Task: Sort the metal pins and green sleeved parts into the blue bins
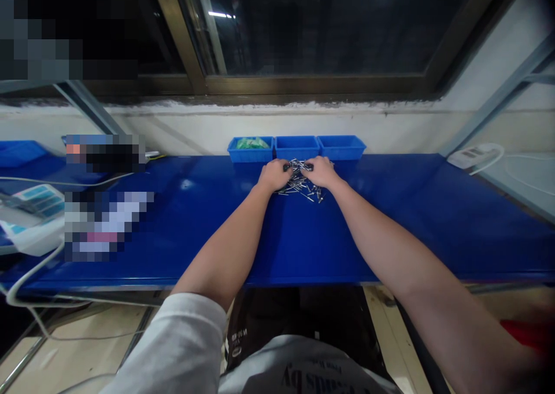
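A loose heap of thin, shiny metal pins, which look like pop rivets, lies on the blue tabletop. My left hand curls around the heap's left side, and my right hand does the same from the right. Both hands are closed in against the pins, with most fingers hidden on the far side. Beside each thumb shows a small dark piece whose kind I cannot make out. Some pins stick up between the hands, while others are scattered toward me.
Behind the heap, blue bins stand in a row: a left bin with green packaging, a middle bin and a right bin. At left is a white device with a cable. A white item lies far right.
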The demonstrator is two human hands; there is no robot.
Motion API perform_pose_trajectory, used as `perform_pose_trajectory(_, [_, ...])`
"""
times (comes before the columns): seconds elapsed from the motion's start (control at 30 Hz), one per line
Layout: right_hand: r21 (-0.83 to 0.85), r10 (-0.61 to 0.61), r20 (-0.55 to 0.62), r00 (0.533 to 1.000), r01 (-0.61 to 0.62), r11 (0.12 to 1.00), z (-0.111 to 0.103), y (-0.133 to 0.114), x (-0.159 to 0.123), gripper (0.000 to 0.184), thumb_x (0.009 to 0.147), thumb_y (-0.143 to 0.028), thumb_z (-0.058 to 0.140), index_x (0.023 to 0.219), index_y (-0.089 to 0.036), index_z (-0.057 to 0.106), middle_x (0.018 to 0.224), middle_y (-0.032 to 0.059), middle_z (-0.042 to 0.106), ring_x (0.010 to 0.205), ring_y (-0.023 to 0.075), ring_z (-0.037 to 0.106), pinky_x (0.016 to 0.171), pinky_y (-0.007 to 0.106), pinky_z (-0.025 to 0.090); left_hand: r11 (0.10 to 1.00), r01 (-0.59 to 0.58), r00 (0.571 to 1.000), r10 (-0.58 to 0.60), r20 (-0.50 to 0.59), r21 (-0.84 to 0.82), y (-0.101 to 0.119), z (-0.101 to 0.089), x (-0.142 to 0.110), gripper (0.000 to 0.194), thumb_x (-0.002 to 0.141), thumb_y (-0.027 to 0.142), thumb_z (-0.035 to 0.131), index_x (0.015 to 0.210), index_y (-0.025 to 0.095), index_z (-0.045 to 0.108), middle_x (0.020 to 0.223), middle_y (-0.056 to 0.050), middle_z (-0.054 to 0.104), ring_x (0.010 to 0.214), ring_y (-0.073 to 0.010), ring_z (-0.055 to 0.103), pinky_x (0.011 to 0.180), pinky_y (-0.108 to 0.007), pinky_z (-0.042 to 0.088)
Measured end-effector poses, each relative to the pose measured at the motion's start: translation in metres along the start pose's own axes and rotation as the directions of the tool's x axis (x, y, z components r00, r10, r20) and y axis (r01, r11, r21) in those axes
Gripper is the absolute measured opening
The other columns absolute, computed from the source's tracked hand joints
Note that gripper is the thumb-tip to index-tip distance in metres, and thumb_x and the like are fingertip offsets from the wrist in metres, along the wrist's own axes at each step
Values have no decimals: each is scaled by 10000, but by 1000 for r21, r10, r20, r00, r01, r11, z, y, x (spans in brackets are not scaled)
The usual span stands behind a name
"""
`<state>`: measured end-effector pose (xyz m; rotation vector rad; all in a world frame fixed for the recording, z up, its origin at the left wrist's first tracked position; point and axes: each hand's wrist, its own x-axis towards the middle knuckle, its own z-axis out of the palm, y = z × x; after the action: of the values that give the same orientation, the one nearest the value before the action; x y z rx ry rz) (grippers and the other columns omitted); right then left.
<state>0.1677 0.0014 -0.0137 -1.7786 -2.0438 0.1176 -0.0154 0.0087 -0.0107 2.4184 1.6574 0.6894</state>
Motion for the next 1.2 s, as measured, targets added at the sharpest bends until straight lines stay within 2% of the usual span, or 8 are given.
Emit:
perform_pose_trajectory(0.1, [29, -87, -33, 996, 88, 996, 3, 1, 1, 357, 880, -331, 616, 1183, -179, 728, 1166, 137, 694, 1131, 313, 597, 1003, 450, 449, 1000, 6, 1000, -6, -1, 9, 0, 0, 0, 344, 931, 352, 524, 1185, 212, 708, 1269, -84, 692, 1180, -252, 633, 1030, -349, 473])
perform_pose_trajectory(0.23, [104, -173, -109, 979, 184, 977, 5, 2, 3, 226, 874, -230, 631, 1032, -159, 776, 1046, 108, 748, 990, 248, 666, 954, 372, 475, 1000, 13, 1000, -13, -2, 8, 0, 0, -1, 338, 932, 355, 526, 1182, 218, 708, 1267, -85, 690, 1178, -251, 632, 1038, -349, 469])
perform_pose_trajectory(0.37, [190, -164, -153, 975, 192, 963, 4, 3, 3, 187, 904, -280, 632, 937, -191, 793, 956, 75, 777, 910, 238, 687, 915, 382, 486, 1000, 17, 1000, -17, -5, -11, 0, 0, -1, 361, 929, 365, 529, 1208, 210, 697, 1277, -94, 682, 1177, -258, 633, 1044, -360, 466])
perform_pose_trajectory(0.53, [216, -223, -275, 935, 286, 933, 3, 3, 4, 159, 891, -277, 669, 909, -199, 805, 993, 76, 761, 991, 239, 670, 958, 384, 476, 1000, -3, 1000, 3, -12, 9, -1, 2, -1, 359, 933, 365, 517, 1202, 211, 699, 1235, -99, 694, 1146, -256, 643, 1016, -358, 481])
perform_pose_trajectory(0.67, [280, -168, -362, 917, 279, 919, 1, -3, 4, 122, 851, -274, 717, 897, -216, 814, 925, 63, 740, 888, 220, 668, 892, 382, 508, 1000, -17, 1000, 17, -14, 24, -1, 1, -1, 355, 932, 360, 513, 1190, 205, 700, 1219, -104, 696, 1136, -261, 643, 1006, -374, 484])
perform_pose_trajectory(0.77, [382, -148, -340, 929, 280, 881, -2, -6, 2, 98, 836, -264, 729, 868, -235, 816, 860, 37, 766, 834, 214, 692, 866, 376, 525, 1000, -11, 1000, 12, -12, 29, 0, 0, -1, 347, 933, 354, 513, 1191, 215, 698, 1226, -100, 694, 1144, -263, 638, 1005, -384, 480])
perform_pose_trajectory(0.9, [504, -91, -313, 946, 246, 828, -4, -7, 0, 58, 791, -265, 762, 812, -240, 810, 874, 22, 793, 861, 224, 727, 876, 367, 539, 1000, -6, 1000, 6, -9, 30, 1, -1, -2, 341, 930, 347, 518, 1194, 221, 694, 1234, -99, 691, 1165, -268, 628, 1012, -390, 470])
perform_pose_trajectory(1.2, [639, 49, -299, 953, 161, 752, 0, -4, 5, 126, 703, -291, 815, 751, -184, 770, 724, 40, 757, 701, 200, 702, 736, 355, 557, 999, 17, 1000, -17, 15, 52, 5, -5, -4, 346, 939, 368, 509, 1201, 226, 685, 1260, -94, 680, 1191, -266, 605, 1018, -395, 446])
